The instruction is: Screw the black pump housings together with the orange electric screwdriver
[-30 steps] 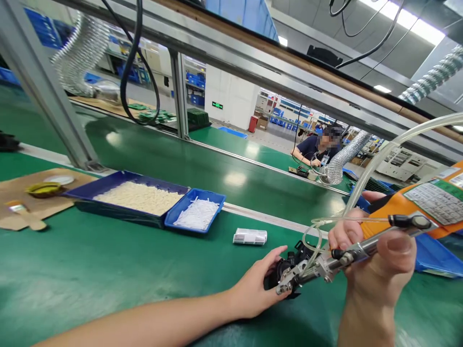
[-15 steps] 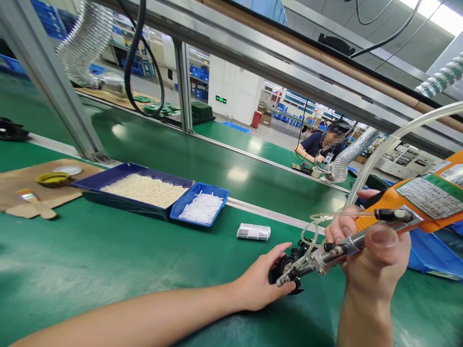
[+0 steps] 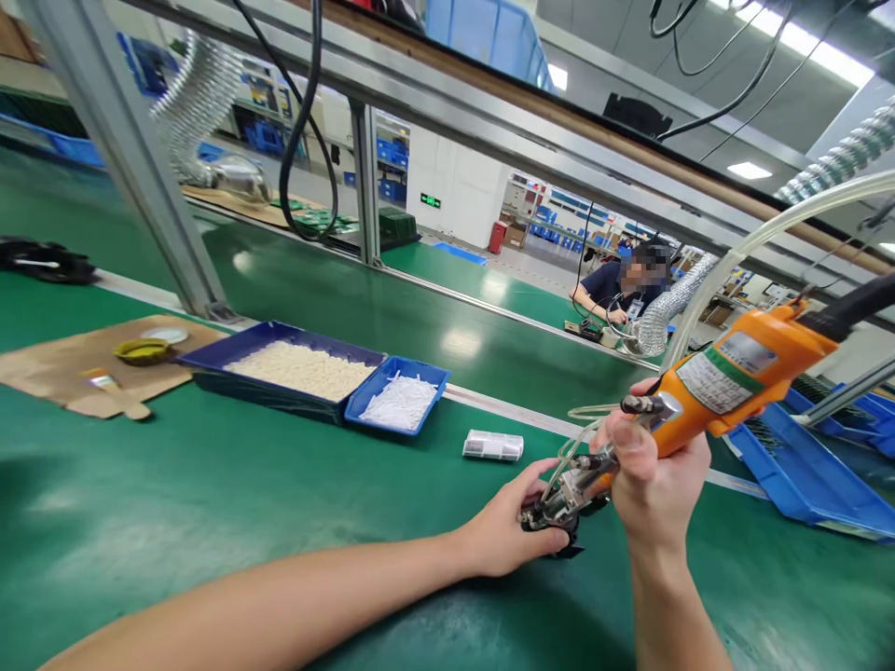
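Observation:
My left hand [image 3: 502,531] lies low at the centre, its fingers curled around a small black part [image 3: 568,540] on the green bench. Much of that part is hidden by the fingers and the tool. My right hand [image 3: 657,466] is wrapped round an orange electric screwdriver [image 3: 727,377], which slants down to the left. Metal fittings [image 3: 580,485] and thin clear tubes run along its front end, which meets the black part between my left thumb and fingers. The exact contact of the tip is hidden. A thick clear hose [image 3: 762,238] arches behind the screwdriver.
A dark blue tray [image 3: 280,405] of beige pieces adjoins a smaller blue tray [image 3: 423,421] of white sticks. A silvery roll [image 3: 493,445] lies nearby. Brown paper [image 3: 62,359] at left bears a brush [image 3: 116,393]. Empty-looking blue bins [image 3: 804,485] stand right. A co-worker [image 3: 622,284] sits beyond the frame.
My right hand and the screwdriver have moved left, and the screwdriver has swung steeper, its tip down at the black part. My left hand keeps its hold. The view has shifted slightly.

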